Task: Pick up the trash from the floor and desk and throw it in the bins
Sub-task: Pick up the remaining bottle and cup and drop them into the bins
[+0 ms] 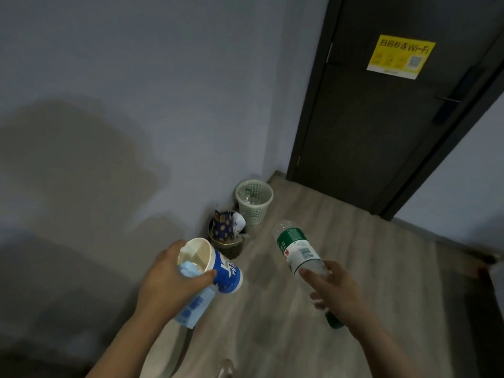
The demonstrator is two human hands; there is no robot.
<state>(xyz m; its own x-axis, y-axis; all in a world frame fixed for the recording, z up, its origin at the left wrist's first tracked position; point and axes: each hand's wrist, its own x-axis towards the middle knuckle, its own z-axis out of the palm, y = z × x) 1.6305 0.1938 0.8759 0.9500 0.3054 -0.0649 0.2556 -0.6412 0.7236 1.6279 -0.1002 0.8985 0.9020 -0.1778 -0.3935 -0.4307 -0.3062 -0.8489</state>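
Note:
My left hand [169, 279] grips a blue and white paper cup [218, 266] by its rim, together with a light blue wrapper [193, 306] that hangs below the palm. A clear plastic bottle with a green label [296, 248] is held in my right hand [332, 290], cap end toward me and base pointing at the bins. Two bins stand in the corner ahead: a dark round bin [227, 248] stuffed with a spotted blue wrapper and white paper, and behind it a pale green mesh bin [255, 211] with a clear bottle inside.
A grey wall runs along the left. A dark door [381, 126] with a yellow Wi-Fi sticker [399, 57] stands at the back right. Wooden floor [327, 214] stretches between me and the bins.

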